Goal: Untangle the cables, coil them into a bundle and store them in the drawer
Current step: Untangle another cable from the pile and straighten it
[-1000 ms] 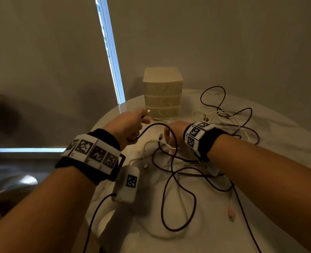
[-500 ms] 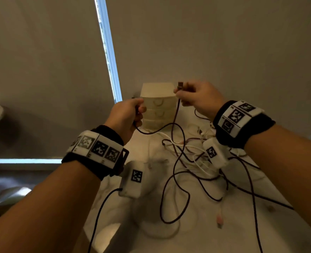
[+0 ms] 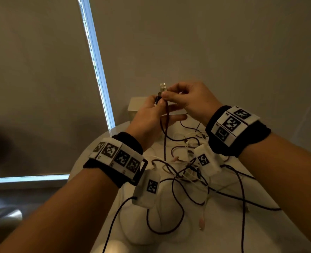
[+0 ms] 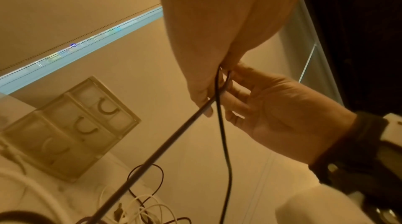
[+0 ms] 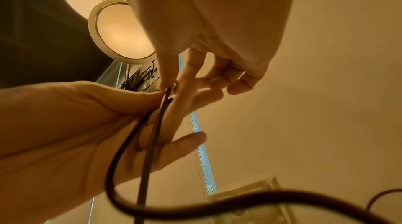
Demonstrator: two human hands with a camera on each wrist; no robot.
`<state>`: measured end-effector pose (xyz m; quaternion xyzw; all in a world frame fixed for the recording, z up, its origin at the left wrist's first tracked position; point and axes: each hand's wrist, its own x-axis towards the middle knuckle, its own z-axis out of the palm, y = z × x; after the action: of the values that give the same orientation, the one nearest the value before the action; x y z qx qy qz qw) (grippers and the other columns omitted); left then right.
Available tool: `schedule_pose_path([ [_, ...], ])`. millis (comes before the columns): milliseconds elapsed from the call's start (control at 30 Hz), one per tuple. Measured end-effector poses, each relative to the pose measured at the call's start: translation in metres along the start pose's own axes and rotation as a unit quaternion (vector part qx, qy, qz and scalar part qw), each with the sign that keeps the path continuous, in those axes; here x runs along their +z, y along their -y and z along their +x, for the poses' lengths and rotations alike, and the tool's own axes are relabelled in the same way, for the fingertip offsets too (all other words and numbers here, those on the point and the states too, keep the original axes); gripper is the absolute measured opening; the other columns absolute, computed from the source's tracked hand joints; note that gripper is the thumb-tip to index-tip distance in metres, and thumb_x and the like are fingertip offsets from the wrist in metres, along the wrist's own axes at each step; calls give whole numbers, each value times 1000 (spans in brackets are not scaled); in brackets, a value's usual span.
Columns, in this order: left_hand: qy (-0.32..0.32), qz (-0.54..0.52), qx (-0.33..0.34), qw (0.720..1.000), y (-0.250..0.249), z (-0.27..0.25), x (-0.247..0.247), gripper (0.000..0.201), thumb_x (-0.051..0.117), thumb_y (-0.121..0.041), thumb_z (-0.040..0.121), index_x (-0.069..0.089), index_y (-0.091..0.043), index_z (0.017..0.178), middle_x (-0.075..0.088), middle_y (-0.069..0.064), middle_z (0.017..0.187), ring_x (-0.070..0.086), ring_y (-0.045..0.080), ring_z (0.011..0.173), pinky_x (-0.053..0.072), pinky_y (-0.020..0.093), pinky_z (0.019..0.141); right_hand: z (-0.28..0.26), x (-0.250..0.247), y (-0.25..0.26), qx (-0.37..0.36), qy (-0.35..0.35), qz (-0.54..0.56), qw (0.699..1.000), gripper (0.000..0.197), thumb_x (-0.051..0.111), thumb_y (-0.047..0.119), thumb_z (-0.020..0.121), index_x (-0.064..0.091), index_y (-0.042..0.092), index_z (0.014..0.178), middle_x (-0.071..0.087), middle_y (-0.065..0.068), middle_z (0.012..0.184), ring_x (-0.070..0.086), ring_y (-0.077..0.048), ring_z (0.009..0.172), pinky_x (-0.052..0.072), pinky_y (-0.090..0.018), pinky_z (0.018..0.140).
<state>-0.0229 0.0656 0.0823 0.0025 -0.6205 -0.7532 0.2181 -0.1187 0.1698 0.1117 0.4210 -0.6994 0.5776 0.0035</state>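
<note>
While the left hand pinches the dark cable, the right hand pinches its silver plug.

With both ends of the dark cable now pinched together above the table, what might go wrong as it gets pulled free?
1. The dark cable still runs down into the tangle of white cables; lifting further may tighten a knot or drag them along.
2. The left hand and right hand pinch only near the plugs, so an end could slip out.
3. Dragged cables might snag the closed drawer unit.
</note>
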Motion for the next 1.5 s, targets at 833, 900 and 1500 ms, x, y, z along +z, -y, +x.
schedule_pose_path([
  [833, -156, 336, 136, 919, -16, 10, -46, 34, 52, -53, 101, 57, -19, 102, 69, -3, 92, 62, 10, 79, 50, 30, 76, -30, 21, -73, 51, 146, -188, 970, 27, 43, 38, 104, 60, 25, 87, 56, 9, 70, 54, -9, 64, 44, -32, 64],
  [900, -64, 403, 97, 908, -10, 5, -41, 27, 65, -44, 96, 56, -18, 99, 68, -5, 95, 63, 8, 87, 48, 25, 79, -28, 23, -65, 36, 144, -169, 974, 17, 47, 37, 101, 57, 24, 97, 53, 11, 73, 51, -8, 64, 40, -29, 64],
  [1500, -236, 220, 156, 933, -13, 26, -57, 19, 59, -24, 98, 46, -27, 84, 58, -2, 78, 52, 11, 63, 42, 30, 62, -56, 18, -91, 82, 287, -184, 937, 39, 43, 48, 102, 69, 20, 99, 67, 8, 84, 64, -8, 82, 50, -26, 82],
])
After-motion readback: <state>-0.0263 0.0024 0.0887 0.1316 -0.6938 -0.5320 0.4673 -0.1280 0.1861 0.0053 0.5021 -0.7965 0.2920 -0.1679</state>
